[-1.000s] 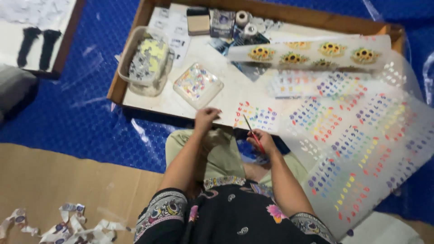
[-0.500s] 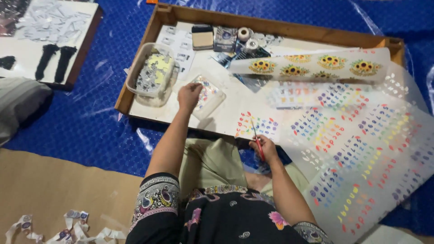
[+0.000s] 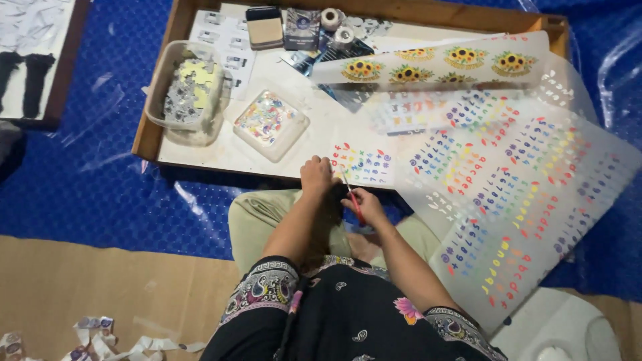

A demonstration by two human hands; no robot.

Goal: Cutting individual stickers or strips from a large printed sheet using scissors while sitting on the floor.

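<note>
Head view. We are looking down on a person sitting at the near edge of a wooden tray [image 3: 155,127]. The left hand [image 3: 316,177] is resting with fingers curled loosely on the small sticker sheet [image 3: 364,165] at the tray's front edge; we cannot tell whether it is pinching anything. The right hand [image 3: 364,204], at four o'clock from the left, is closing its fingers around red-handled tweezers [image 3: 351,196], whose tip is pointing to eleven o'clock at the sheet. At ten o'clock from the hands, a square lidded box [image 3: 270,124] is lying beside a clear tub [image 3: 186,90]. At three o'clock, large number-sticker sheets [image 3: 528,194] are spreading over the blue tarp [image 3: 87,194].
</note>
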